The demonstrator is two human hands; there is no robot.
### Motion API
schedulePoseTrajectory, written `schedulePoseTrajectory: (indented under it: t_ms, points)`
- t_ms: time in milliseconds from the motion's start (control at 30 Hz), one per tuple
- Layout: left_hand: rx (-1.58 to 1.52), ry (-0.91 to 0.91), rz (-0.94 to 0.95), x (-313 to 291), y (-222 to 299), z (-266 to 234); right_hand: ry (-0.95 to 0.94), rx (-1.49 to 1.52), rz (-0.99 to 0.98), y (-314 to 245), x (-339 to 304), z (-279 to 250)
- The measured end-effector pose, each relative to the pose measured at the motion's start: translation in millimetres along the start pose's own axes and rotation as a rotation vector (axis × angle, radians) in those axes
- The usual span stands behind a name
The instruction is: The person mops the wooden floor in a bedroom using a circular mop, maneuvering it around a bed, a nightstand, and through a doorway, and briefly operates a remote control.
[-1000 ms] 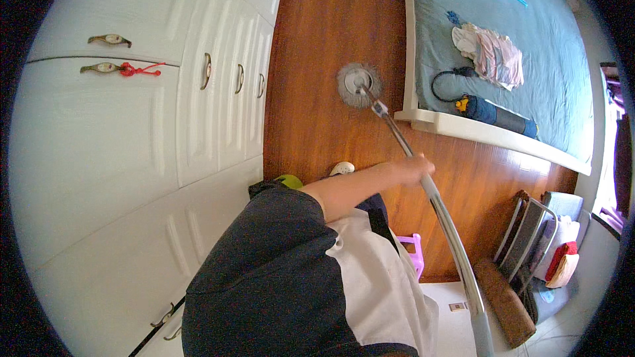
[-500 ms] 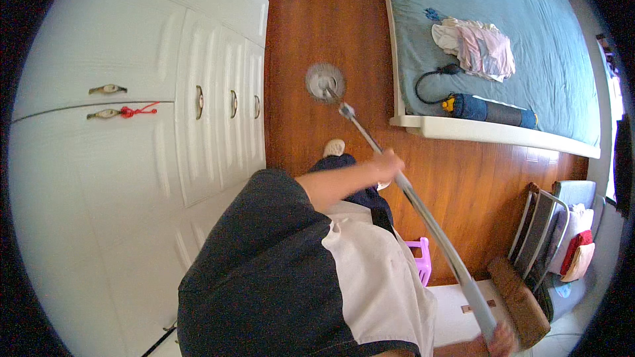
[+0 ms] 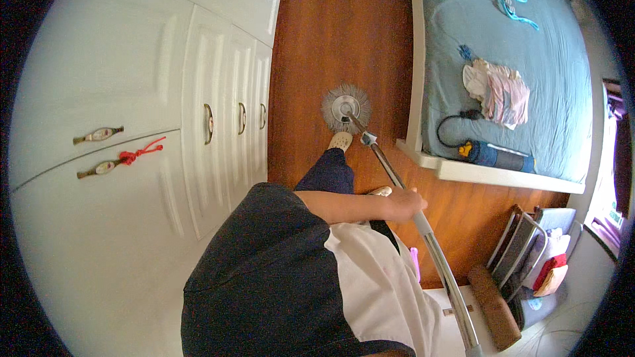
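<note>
Wood floor (image 3: pixel 340 20); stringy round mophead (image 3: pixel 342 104); left grip (image 3: pixel 405 205) around metal pole (image 3: pixel 442 268).

That's 1 mop (image 3: pixel 434 250) in play, 1 hand (image 3: pixel 403 205) on show, 2 pale shoes (image 3: pixel 340 141), 5 cabinet handles (image 3: pixel 208 123), 1 red knotted cord (image 3: pixel 132 155)! And look, 1 bed (image 3: pixel 555 102), 1 turquoise strap (image 3: pixel 507 5), 1 cloth bundle (image 3: pixel 506 98), 1 dark cylinder (image 3: pixel 504 158), 1 brown roll (image 3: pixel 494 311)!

I've got open floor (image 3: pixel 331 20) ahead-left of the left hand (image 3: pixel 405 205), beyond the mop head (image 3: pixel 340 104)! Bed frame (image 3: pixel 489 177) blocks ahead-right, wardrobe (image 3: pixel 119 73) bars the far left.
</note>
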State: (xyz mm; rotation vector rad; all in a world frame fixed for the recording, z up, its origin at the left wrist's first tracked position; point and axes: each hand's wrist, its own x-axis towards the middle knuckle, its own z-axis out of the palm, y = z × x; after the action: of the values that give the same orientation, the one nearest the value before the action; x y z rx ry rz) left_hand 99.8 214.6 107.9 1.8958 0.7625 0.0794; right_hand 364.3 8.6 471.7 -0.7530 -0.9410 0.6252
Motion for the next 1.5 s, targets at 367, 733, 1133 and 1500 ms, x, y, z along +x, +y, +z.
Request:
schedulePoseTrajectory:
  t_ms: [367, 733, 1133, 1500]
  points:
    - [0.328, 0.147, -0.237, 15.2, -176.8, -174.4, 0.425, -0.399, -0.018, 221.4, 8.0, 149.7]
    - [0.049, 0.143, 0.073, -39.6, -116.3, -69.4, 0.021, 0.082, 0.207, 126.0, 55.6, 139.9]
    - [0.298, 0.249, -0.333, -44.0, -237.1, -209.0, 0.505, -0.501, 0.225, 257.5, -24.8, 188.7]
    - [0.288, 0.296, -0.262, -42.7, -202.3, -144.5, 0.185, -1.429, -0.051, 210.4, -15.7, 164.9]
